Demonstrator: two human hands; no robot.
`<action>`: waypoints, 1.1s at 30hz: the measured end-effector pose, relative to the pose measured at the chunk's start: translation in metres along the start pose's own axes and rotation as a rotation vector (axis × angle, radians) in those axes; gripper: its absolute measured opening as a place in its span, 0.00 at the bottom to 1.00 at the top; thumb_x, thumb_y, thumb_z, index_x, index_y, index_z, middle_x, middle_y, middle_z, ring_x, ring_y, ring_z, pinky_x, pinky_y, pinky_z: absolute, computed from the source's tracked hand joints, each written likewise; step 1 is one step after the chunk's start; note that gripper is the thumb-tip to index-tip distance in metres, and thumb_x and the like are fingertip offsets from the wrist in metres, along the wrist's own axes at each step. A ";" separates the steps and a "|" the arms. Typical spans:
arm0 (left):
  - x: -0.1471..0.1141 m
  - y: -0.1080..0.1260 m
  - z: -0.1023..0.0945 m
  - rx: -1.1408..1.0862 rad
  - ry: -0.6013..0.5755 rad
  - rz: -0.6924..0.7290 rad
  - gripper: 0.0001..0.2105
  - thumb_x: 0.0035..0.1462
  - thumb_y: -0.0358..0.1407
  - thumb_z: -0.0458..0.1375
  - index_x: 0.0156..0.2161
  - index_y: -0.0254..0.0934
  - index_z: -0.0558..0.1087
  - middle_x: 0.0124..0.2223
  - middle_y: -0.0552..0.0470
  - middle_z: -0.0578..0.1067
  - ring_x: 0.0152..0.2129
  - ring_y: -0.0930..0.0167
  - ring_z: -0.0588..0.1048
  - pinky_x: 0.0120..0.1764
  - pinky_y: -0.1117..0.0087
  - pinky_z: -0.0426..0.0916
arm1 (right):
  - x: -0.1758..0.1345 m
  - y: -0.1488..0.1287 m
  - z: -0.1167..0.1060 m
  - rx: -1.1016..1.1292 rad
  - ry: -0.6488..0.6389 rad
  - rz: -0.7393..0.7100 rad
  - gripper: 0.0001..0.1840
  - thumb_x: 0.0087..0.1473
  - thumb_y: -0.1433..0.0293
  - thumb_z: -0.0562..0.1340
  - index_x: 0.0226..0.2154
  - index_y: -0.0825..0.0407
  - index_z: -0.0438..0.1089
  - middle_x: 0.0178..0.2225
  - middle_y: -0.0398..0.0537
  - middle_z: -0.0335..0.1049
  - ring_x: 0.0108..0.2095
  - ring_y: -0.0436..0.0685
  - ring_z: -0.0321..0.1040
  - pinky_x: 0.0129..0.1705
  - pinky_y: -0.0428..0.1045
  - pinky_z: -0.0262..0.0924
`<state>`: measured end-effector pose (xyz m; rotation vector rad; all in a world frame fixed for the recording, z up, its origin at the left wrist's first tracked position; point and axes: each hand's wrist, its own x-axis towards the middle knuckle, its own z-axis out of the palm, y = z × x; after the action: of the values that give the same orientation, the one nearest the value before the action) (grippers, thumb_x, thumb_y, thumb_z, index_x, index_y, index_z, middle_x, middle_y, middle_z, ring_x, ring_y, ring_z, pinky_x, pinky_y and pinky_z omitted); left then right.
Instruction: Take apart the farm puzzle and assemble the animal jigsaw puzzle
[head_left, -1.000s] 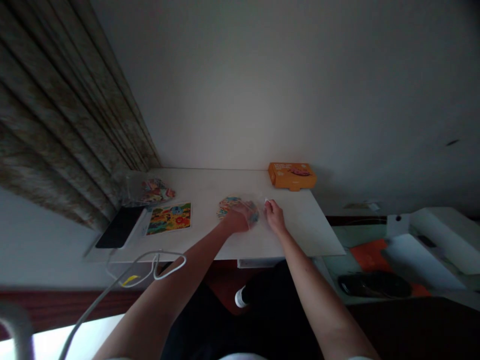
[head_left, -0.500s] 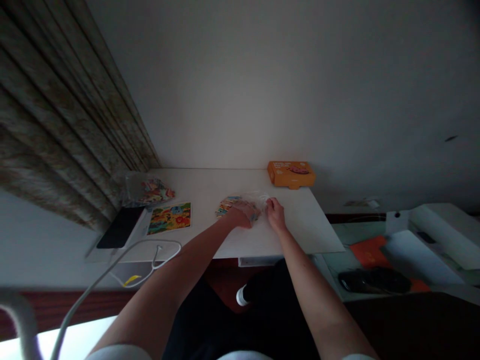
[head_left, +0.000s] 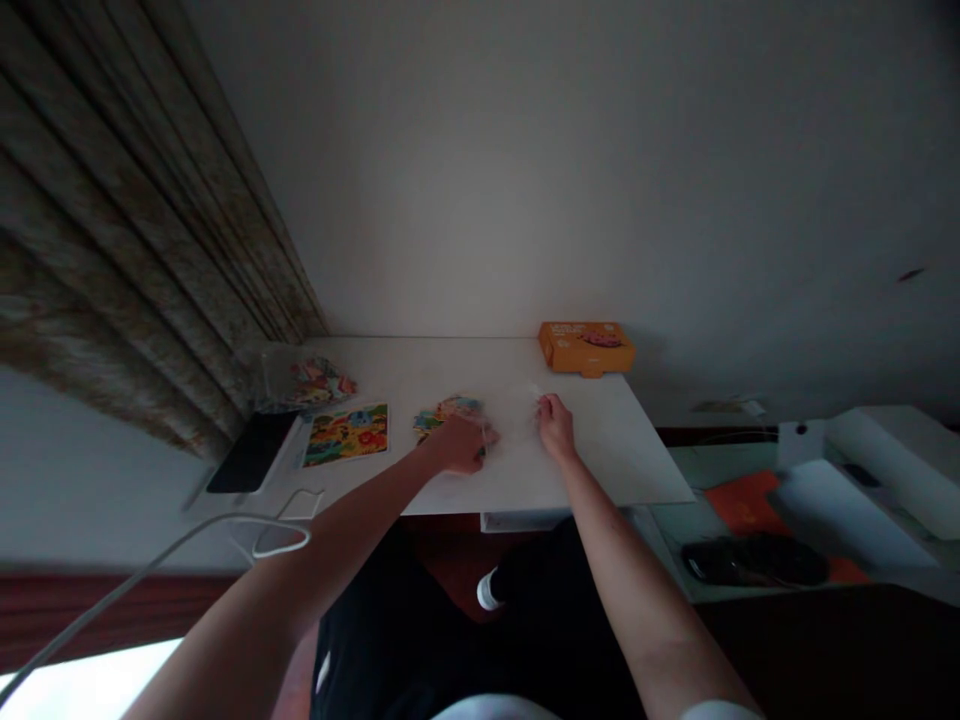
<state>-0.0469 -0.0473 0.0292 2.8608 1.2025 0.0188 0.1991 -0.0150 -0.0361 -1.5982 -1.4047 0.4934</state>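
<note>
A pile of colourful jigsaw puzzle pieces lies on the white table. My left hand is curled at its near right side, with bits of coloured piece showing at the hand's edge; its fingertips are blurred. To the right, my right hand pinches a clear plastic bag, which is faint against the white surface. Left of the pile lies a bright picture card with cartoon animals.
Another clear bag of puzzle pieces lies at the back left, by the curtain. A black phone or tablet is near the left edge, with a white cable in front. An orange box stands at the back right.
My left hand has moved left and slightly nearer, away from the bag, and the pieces have shifted left into a pile. My right hand stays nearly in place, still pinching the bag.
</note>
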 end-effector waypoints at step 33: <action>0.027 0.015 0.015 0.019 0.132 -0.314 0.20 0.62 0.39 0.57 0.58 0.40 0.74 0.64 0.39 0.71 0.60 0.49 0.68 0.59 0.45 0.61 | -0.001 0.001 -0.004 -0.041 0.173 0.075 0.22 0.62 0.53 0.45 0.35 0.47 0.68 0.29 0.49 0.70 0.31 0.59 0.65 0.36 0.50 0.55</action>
<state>-0.0165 -0.0388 0.0144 2.6870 1.6720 0.1896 0.2025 -0.0171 -0.0358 -1.6898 -1.2354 0.3623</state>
